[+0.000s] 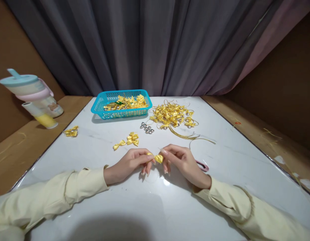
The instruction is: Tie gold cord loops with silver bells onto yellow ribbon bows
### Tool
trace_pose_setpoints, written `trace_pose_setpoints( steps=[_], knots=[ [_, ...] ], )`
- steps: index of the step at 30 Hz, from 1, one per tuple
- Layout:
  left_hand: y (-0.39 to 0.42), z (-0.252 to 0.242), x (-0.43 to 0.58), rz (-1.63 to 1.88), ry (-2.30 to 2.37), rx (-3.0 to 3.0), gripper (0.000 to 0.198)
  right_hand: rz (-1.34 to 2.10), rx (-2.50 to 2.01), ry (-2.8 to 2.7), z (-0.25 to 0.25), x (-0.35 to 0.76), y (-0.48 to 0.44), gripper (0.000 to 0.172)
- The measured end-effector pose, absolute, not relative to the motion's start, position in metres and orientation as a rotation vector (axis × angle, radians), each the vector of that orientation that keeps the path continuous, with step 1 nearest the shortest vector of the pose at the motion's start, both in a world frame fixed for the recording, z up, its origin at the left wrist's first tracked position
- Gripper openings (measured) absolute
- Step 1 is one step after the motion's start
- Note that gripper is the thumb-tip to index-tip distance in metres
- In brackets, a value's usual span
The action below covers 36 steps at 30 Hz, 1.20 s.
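A small yellow satin bow (158, 158) is held above the white table, its left part pinched between the thumb and finger of my left hand (134, 161). At the bow's right end my right hand (180, 162) is closed in a pinch, its fingertips close to the ribbon. Something very thin and pale shows by those fingertips, too fine to make out. Just beyond my left hand lie several loose yellow bows (132, 139). Silver bells (146, 128) are grouped farther back. Gold cords (183, 135) stretch across the table beyond my right hand.
A blue basket (122, 113) of yellow bows stands at the back, beside a heap of corded bows (172, 113). Pink-handled snips (203, 165) lie partly behind my right wrist. At left are a bow bundle (71, 131), a thread spool (41, 115) and a tumbler (31, 88).
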<state>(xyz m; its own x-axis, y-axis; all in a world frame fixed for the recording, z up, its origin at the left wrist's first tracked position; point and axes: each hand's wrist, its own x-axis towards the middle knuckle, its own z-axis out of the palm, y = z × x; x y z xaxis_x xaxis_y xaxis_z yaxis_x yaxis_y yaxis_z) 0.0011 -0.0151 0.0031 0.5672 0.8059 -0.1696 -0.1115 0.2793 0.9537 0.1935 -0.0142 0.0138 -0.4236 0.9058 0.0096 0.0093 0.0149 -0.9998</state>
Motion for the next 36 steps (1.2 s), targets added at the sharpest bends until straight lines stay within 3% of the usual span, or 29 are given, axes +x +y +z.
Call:
trace_pose_setpoints(
  steps=[10, 15, 21, 36],
  knots=[
    [-0.011, 0.003, 0.001, 0.736, 0.797, 1.118, 0.02, 1.328, -1.024, -1.339, 0.012, 0.192, -0.01, 0.028],
    [-0.01, 0.005, 0.0, 0.743, 0.808, 1.074, 0.019, 1.319, -1.066, -1.311, 0.014, 0.19, -0.011, 0.052],
    [-0.008, 0.004, 0.001, 0.781, 0.831, 1.043, 0.02, 1.274, -1.155, -1.34, 0.015, 0.191, -0.007, 0.029],
    [-0.008, 0.001, 0.001, 0.795, 0.813, 1.036, 0.021, 1.297, -1.072, -1.772, 0.015, 0.19, -0.021, 0.024]
  ],
)
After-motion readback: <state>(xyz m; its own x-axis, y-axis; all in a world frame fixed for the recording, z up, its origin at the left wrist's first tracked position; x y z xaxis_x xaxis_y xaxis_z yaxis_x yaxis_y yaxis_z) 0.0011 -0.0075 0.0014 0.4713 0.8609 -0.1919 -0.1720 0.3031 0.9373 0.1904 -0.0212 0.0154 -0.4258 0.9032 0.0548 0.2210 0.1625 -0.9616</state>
